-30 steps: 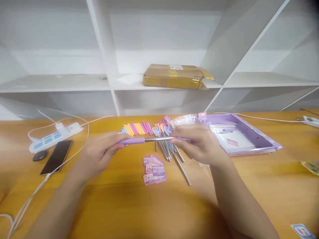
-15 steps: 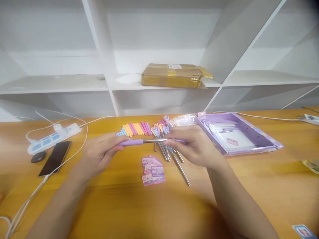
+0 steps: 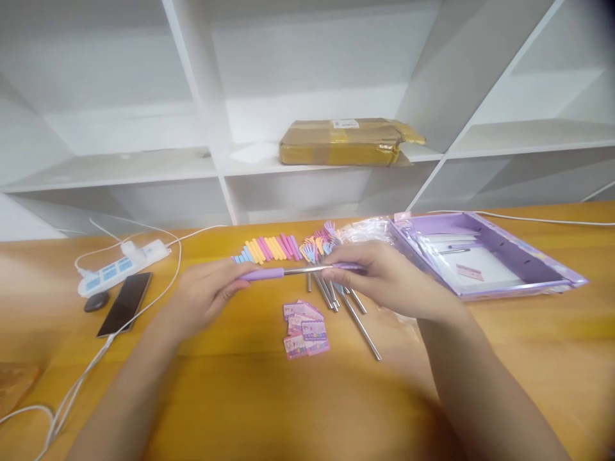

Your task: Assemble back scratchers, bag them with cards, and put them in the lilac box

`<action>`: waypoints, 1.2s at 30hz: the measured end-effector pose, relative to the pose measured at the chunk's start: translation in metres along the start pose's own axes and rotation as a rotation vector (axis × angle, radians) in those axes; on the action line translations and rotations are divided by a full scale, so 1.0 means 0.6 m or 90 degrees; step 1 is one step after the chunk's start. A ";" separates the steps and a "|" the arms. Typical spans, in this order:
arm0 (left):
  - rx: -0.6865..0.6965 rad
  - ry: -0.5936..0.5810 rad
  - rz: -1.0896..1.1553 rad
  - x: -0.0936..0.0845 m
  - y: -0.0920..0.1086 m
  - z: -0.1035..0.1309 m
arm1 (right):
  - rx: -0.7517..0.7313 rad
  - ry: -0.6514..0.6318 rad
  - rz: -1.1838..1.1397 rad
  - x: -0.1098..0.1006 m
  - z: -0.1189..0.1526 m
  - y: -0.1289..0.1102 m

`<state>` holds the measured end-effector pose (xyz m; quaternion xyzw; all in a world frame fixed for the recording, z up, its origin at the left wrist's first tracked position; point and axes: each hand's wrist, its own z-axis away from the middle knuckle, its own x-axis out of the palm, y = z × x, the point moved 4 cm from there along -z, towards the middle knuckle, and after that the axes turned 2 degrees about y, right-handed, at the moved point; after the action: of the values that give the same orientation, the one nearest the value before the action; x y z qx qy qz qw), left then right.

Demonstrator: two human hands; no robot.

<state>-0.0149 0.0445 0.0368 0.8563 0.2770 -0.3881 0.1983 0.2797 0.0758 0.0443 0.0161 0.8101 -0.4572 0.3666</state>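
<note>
My left hand [image 3: 211,291] is closed on the purple sleeve at the left end of a metal rod [image 3: 302,270]. My right hand [image 3: 379,275] grips the rod's other end, where a bit of purple shows between the fingers. Behind the rod, several metal rods with colourful hand-shaped heads [image 3: 317,246] lie in a pile. A row of blue, yellow, pink and purple tubes [image 3: 269,248] is to their left. Small printed cards [image 3: 306,330] lie overlapping in front of the pile.
An open purple box [image 3: 490,256] holds papers and a pen at the right, with clear plastic [image 3: 368,230] beside it. On the left are a power strip [image 3: 122,266], a phone [image 3: 125,304] and cables. A taped carton [image 3: 346,142] sits on the shelf.
The view has shifted slightly, so the table items appear further right. Both hands keep hold of the rod, which shows a little less purple sleeve beyond the left fingers.
</note>
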 end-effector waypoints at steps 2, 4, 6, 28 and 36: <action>-0.039 -0.022 -0.014 -0.009 -0.011 -0.002 | -0.033 0.037 0.051 -0.007 0.001 0.000; -0.063 -0.039 -0.061 -0.020 -0.018 -0.005 | -0.073 0.068 0.107 -0.010 0.001 -0.001; -0.064 -0.059 -0.135 -0.028 -0.020 -0.008 | -0.120 0.098 0.157 -0.008 -0.001 -0.002; 0.037 -0.026 -0.399 0.008 0.049 -0.015 | -0.337 0.365 0.415 0.064 -0.018 -0.007; 0.063 -0.028 -0.397 -0.004 0.054 -0.009 | -0.348 0.329 0.397 0.058 -0.013 -0.018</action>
<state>0.0072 0.0222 0.0462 0.7301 0.5027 -0.4616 0.0341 0.2458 0.0647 0.0337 0.2743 0.9215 -0.0773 0.2639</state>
